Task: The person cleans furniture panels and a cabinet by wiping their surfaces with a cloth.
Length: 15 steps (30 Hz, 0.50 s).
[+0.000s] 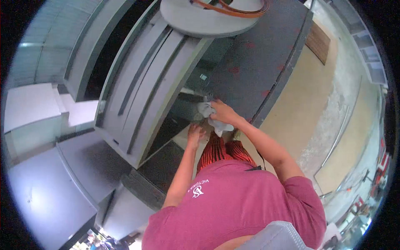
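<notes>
My right hand [225, 113] is closed around a crumpled white cloth [221, 126], part of which sticks out past the fingers. The cloth is at the near end of a dark gap between a grey grooved frame [143, 89] and a dark panel with red marks [260, 62]. Lower and to the left, my left hand [196, 136] is empty, its fingers apart and pointing toward the cloth. Both hands are just in front of my legs in red and black striped trousers [217, 151].
A round pale disc [208, 23] with an orange strap [233, 11] on it lies over the far end of the frame. Grey panels [50, 187] stand to the left. A brown board [318, 43] lies on the floor at right, near a long thin rod [335, 137].
</notes>
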Motion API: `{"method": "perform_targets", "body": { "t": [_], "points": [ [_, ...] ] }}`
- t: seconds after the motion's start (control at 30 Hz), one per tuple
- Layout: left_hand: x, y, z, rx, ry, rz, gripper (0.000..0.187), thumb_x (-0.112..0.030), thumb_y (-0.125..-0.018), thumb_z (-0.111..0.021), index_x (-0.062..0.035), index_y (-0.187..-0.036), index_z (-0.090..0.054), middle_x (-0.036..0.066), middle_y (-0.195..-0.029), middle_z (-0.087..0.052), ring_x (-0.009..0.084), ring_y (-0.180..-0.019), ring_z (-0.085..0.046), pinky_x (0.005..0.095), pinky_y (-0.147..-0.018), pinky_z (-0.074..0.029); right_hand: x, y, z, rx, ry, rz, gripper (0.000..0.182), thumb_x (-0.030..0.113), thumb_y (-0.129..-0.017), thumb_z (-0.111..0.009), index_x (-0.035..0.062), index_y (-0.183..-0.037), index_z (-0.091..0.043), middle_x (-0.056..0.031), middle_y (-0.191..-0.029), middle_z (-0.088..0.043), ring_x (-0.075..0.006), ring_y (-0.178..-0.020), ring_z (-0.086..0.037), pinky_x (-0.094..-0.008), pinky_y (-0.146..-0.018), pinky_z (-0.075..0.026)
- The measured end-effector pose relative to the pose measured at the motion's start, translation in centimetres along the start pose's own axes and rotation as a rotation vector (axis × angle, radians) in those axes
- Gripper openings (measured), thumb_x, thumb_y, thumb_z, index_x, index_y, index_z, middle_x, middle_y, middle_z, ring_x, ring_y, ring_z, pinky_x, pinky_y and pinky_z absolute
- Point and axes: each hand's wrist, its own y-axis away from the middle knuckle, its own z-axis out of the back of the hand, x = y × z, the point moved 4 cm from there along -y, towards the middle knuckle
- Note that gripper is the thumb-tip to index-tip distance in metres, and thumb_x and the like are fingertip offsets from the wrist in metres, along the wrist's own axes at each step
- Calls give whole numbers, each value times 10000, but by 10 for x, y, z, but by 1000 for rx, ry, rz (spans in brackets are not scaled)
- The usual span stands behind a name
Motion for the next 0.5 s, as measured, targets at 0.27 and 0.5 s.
{"method": "perform_targets", "body": {
  "t": [0.27,0.5],
  "points": [
    [-18,-11,10,93,-205,-72,518,-253,-855,-533,-26,-1288,-363,98,-1138,-516,185,-813,-609,294,-678,-478,-45,-70,67,-514,385,-280,470,190,-709,-609,75,-1145,-477,-222,-1101,-483,-374,-972,-535,-421,-770,-498],
    [-51,-34,-13,-52,-803,-307,608,-232,-835,-558,-10,-1336,-293,203,-1319,-368,333,-1088,-477,397,-880,-398,-33,10,39,-140,113,30,416,196,-731,-593,203,-1143,-537,-165,-1014,-521,-335,-923,-550,-446,-751,-489]
  ]
}}
